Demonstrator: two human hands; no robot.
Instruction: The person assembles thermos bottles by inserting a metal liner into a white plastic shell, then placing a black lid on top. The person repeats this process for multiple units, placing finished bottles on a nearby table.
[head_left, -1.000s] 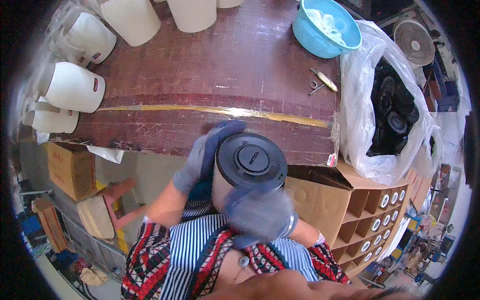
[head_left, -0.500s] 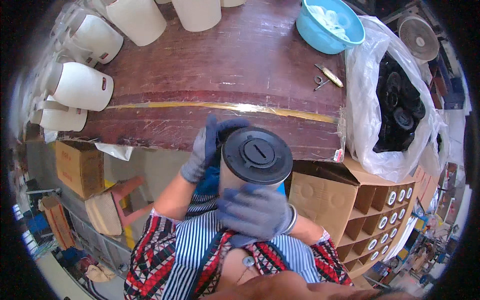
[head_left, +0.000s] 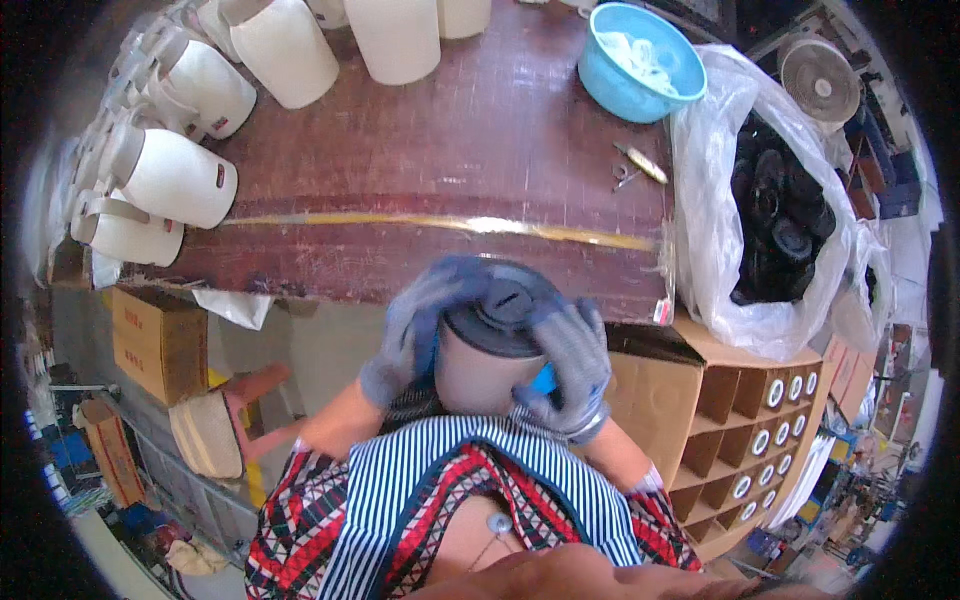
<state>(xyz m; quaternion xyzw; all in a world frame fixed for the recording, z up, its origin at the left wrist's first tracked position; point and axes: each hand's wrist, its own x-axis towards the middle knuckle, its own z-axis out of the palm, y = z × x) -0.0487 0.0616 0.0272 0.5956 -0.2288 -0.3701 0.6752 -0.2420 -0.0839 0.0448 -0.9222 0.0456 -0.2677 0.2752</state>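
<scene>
A greyish jug (head_left: 478,377) stands upright in front of my chest, at the near edge of the table. Its round black lid (head_left: 500,312) has a raised middle with a slot. On the left, my left hand (head_left: 422,318), in a grey glove, wraps the jug's side with fingers reaching over the lid's far edge. My right hand (head_left: 570,370), gloved too, grips the opposite side, fingers on the lid's rim and thumb lower on the body. What the jug's base rests on is hidden.
Several white jugs (head_left: 183,178) line the table's left and far sides. At the far right are a blue basin (head_left: 630,85) holding pale rings and a small tool (head_left: 642,163). Beyond the right edge, a plastic bag (head_left: 700,230) holds black parts above a divided cardboard box (head_left: 655,400).
My right hand has moved from the jug's near side up to its right side and lid. My left hand's fingers now reach over the lid. The jug sits slightly lower in view.
</scene>
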